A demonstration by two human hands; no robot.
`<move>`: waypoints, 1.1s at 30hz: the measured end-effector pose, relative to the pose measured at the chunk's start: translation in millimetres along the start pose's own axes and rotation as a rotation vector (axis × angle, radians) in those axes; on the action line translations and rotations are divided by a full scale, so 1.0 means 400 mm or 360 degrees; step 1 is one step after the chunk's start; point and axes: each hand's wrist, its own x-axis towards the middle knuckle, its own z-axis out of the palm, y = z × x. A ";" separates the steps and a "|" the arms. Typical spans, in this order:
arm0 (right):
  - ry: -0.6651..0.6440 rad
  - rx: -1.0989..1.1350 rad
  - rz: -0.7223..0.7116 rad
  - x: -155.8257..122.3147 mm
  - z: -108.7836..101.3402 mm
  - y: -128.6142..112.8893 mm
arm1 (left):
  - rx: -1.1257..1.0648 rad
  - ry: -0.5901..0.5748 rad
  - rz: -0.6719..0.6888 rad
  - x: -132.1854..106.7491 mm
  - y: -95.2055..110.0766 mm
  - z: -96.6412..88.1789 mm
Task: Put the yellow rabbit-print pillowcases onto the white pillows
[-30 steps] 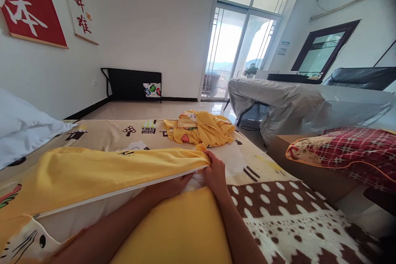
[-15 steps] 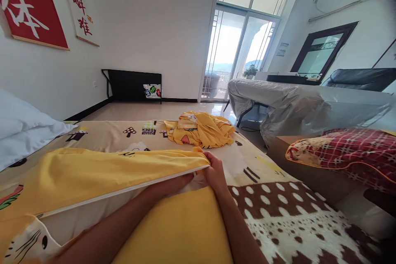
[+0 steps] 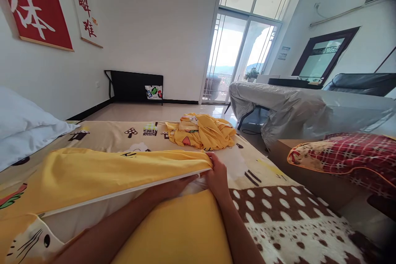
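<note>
A yellow printed fabric cover (image 3: 123,169) with a white-edged opening lies stretched across the bed in front of me. My right hand (image 3: 217,175) is closed on the right end of that edge, thumb and fingers pinching the cloth. Through the opening runs my left forearm, and my left hand (image 3: 182,183) lies close beside the right one, its fingers mostly hidden by cloth. Between my arms spreads a smooth plain yellow surface (image 3: 176,231). A cat face print shows on the cover at the lower left. Beyond my hands rests a crumpled yellow cloth (image 3: 207,132).
A white pillow (image 3: 27,126) is at the left. A brown-and-white patterned blanket (image 3: 287,218) covers the bed's right side. Further right is a red plaid cloth (image 3: 343,156) on a brown box-like surface. A plastic-covered table (image 3: 287,99) stands behind, near the glass door (image 3: 229,53).
The view has shifted slightly, so the room sits a little lower and to the right. Both hands keep nearly the same place at the cover's edge.
</note>
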 end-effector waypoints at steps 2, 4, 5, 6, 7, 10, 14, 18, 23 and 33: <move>-0.0004 0.0010 -0.0017 0.000 -0.002 0.001 | 0.0107 -0.0027 0.0084 -0.001 0.014 0.000; -0.0041 0.0079 -0.0004 0.000 -0.004 0.002 | 0.0144 -0.0078 0.0145 -0.002 0.027 0.001; -0.0060 0.0126 0.0018 0.000 -0.005 0.003 | 0.0154 -0.0101 0.0158 -0.003 0.032 0.001; -0.0078 0.0175 0.0041 0.000 -0.005 0.003 | 0.0164 -0.0118 0.0159 -0.004 0.035 0.001; -0.0091 0.0220 0.0063 0.000 -0.005 0.002 | 0.0174 -0.0133 0.0150 -0.006 0.038 0.000; -0.0076 0.0313 0.0128 0.000 -0.003 0.000 | 0.0186 -0.0197 0.0142 -0.017 0.045 -0.008; 0.0002 0.0448 0.0157 0.001 0.003 0.001 | 0.0143 -0.0236 0.0228 -0.032 0.057 -0.017; 0.0008 0.0613 0.0193 0.005 0.010 0.008 | 0.0156 -0.0180 0.0319 -0.036 0.062 -0.016; -0.0053 0.0687 0.0199 0.011 0.008 0.005 | 0.0254 -0.0157 0.0285 -0.035 0.061 -0.011; -0.0171 0.0587 0.0156 0.009 0.002 -0.005 | 0.0359 -0.0089 0.0436 -0.021 0.084 -0.021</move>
